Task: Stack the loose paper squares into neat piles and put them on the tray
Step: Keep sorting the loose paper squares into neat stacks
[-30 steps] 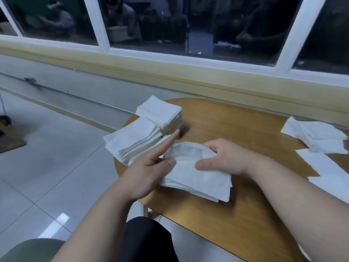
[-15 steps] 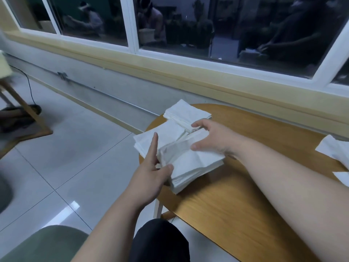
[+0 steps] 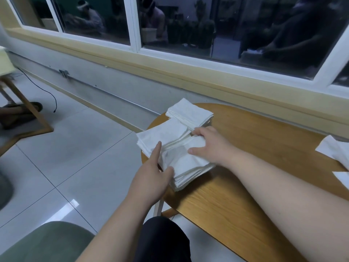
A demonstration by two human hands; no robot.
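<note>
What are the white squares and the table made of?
The white squares look like thin, soft paper, maybe tissue or napkins. They are matte and a little crinkled, and the top sheet dents under the right hand. The table looks like wood, or a board with a wood pattern. It is tan with grain lines and has a smooth, faintly shiny top.

Left hand (image 3: 151, 178) and right hand (image 3: 209, 146) bare, both forearms bare right out to the frame edge, only clothing in view is a black garment (image 3: 166, 241) over the knee at bottom centre, plain matte fabric, detail too dark to tell.
</note>
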